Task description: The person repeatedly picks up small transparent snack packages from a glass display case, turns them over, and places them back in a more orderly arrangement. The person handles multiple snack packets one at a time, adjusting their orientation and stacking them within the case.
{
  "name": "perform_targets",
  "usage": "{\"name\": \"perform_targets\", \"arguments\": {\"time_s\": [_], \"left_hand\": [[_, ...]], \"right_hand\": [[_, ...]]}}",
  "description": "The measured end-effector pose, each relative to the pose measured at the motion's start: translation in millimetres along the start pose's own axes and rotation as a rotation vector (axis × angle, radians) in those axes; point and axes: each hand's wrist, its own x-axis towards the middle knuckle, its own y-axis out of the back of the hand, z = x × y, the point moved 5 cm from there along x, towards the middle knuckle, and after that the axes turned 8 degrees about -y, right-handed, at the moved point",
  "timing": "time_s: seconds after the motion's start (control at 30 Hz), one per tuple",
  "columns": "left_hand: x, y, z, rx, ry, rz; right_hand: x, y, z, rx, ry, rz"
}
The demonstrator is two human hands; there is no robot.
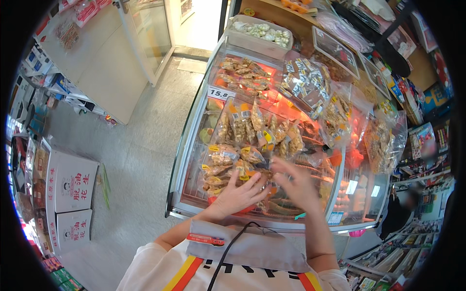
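My left hand (pixel 240 194) rests with spread fingers on the near edge of a group of small clear snack packets (pixel 222 156) in a shallow clear tray on top of a glass display case. My right hand (pixel 296 185), slightly blurred, is just to the right, its fingers apart over the packets' right side; whether it touches one I cannot tell. Behind them more packets (pixel 240 125) stand in rows in a clear tray. A further clear tray of packets (pixel 244 72) lies beyond a price card (pixel 221 93). Large clear bags of packets (pixel 338 112) lie to the right.
The glass case (pixel 174 174) is lit red inside. A plastic bin of garlic bulbs (pixel 260 36) stands at its far end. Printed cartons (pixel 74 182) are stacked on the floor at left, near green scallion leaves (pixel 105 185). A person in dark clothes (pixel 397 214) is at far right.
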Motion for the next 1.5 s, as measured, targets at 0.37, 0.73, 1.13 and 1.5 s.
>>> {"name": "perform_targets", "arguments": {"time_s": [0.37, 0.73, 1.13, 1.5], "left_hand": [[-4, -6, 3, 0.051, -0.098, 0.011], [-2, -14, 1, 0.262, -0.091, 0.087], [-3, -15, -5, 0.298, -0.156, 0.088], [-1, -13, 3, 0.090, -0.089, 0.029]], "right_hand": [[299, 35, -3, -0.960, 0.181, -0.187], [403, -7, 31, -1.120, 0.128, -0.320], [397, -29, 42, -1.253, 0.199, 0.025], [272, 125, -34, -0.262, 0.066, 0.033]]}}
